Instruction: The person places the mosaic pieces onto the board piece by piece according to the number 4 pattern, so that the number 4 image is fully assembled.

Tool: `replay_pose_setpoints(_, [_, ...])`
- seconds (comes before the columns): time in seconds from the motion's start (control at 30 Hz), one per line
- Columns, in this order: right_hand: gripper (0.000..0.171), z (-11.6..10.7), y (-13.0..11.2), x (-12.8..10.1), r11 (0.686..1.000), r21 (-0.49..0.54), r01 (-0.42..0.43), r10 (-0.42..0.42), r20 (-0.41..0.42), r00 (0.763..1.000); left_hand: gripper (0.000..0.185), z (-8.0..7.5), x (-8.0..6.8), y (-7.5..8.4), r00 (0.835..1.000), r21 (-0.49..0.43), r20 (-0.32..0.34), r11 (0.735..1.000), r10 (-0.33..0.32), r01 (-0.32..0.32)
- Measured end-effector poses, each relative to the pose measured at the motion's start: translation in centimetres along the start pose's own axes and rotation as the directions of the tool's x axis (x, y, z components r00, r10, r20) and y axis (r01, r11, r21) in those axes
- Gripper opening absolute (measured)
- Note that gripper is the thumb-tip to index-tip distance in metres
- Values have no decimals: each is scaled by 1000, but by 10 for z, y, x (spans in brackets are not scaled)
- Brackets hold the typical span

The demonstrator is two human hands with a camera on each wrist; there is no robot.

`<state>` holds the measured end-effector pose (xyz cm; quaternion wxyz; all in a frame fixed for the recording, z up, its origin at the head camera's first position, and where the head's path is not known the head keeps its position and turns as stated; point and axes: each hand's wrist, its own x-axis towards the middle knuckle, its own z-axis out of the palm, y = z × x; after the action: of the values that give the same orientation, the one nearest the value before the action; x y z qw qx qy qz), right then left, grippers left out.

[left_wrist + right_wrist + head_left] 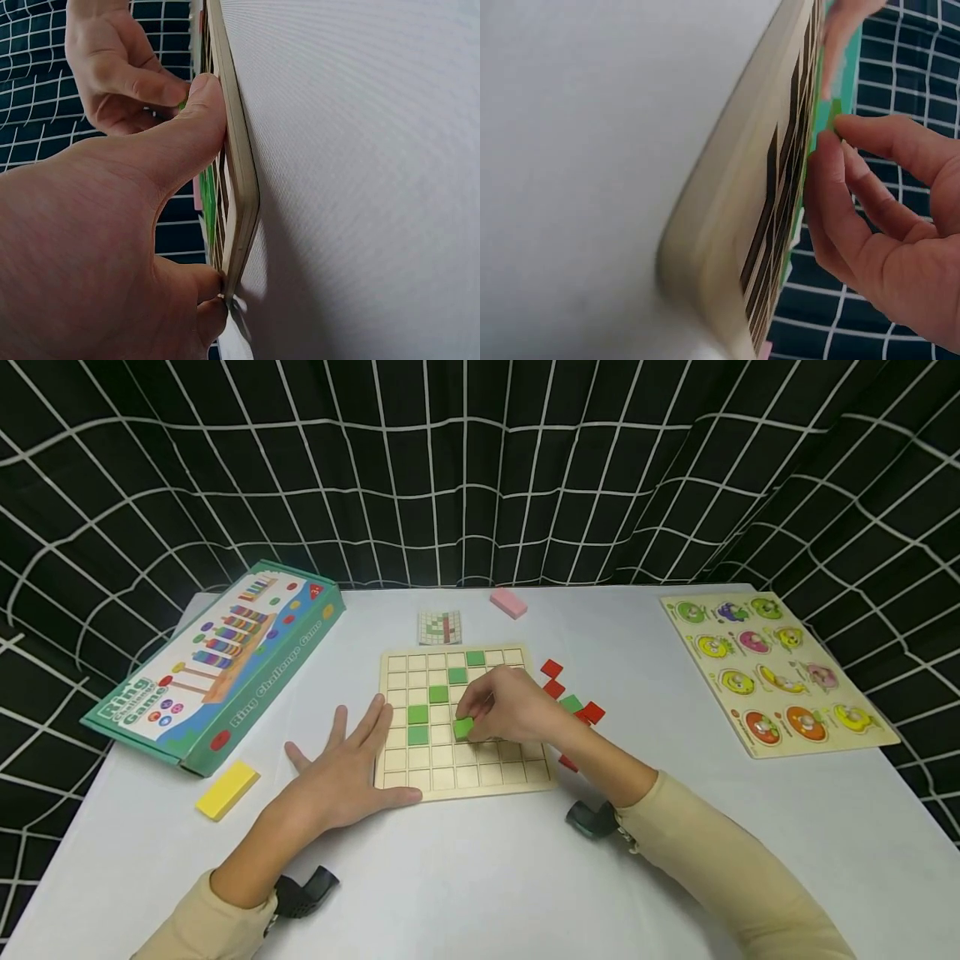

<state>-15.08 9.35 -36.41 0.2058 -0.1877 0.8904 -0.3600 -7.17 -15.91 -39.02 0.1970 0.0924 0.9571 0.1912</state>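
— Two hands over the wooden grid board (465,777), yes? What has each got?

— The right hand (510,706) pinches a green tile (463,727) between thumb and fingertips, held over a cell near the board's middle. The left hand (348,768) lies flat with fingers spread and straight, gripping nothing, its thumb along the board's near-left corner and its fingers on the left edge.

— Where does the board sit against the table's (480,877) edges?

— Mid-table, well back from the near edge. Five green tiles already lie in a bent line from the top row down to the left of the held one.

— Room on either side?

— To the right, loose red tiles (552,670) and one green tile lie just beside the board's edge. Further right is a fruit peg puzzle (776,672), well apart. To the left, bare white cloth runs up to a green box (217,664), with a yellow block (227,790) near its front corner. Behind the board lie a small pattern card (439,627) and a pink block (508,602).

— Any writing?

— The box reads "Ring Challenge Game" on its lid and its side.
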Motion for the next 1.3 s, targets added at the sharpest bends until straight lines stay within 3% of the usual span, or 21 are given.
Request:
replay_pose_setpoints(0.73, [21,19,-21,17,993,-103,-55,57,21,998,124,-1,1,0,1000,22,7,1000,2,-2])
replay_pose_setpoints(1.3, [25,23,-22,21,988,-154,-4,8,25,1000,124,-1,0,0,1000,26,7,1000,-3,3])
